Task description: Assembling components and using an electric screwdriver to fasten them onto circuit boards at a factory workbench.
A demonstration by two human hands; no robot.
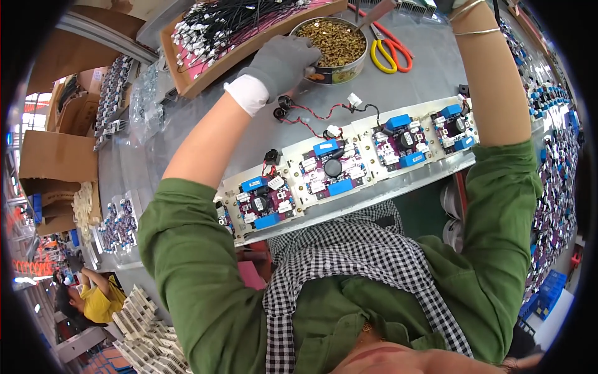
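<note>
My left hand (pixel 283 62), in a grey glove with a white cuff, is at the left rim of a round tin (pixel 339 75) full of small brass-coloured screws (pixel 336 40). Its fingers are curled together against the tin and the screws; what they hold, if anything, is hidden. My right forearm (pixel 492 81) stretches up to the top edge, and the hand itself lies beyond the picture. Between my arms, a row of circuit boards (pixel 333 167) with blue and black parts sits on pale plates. Two black ring-shaped parts (pixel 283 107) on red and black wires lie behind them.
A cardboard tray (pixel 187 84) of black cables with white connectors stands left of the tin. Red-and-yellow-handled scissors (pixel 391 56) lie to its right. Many more boards (pixel 551 206) crowd the right side. Cardboard boxes (pixel 59 156) and another person (pixel 99 299) are at the left.
</note>
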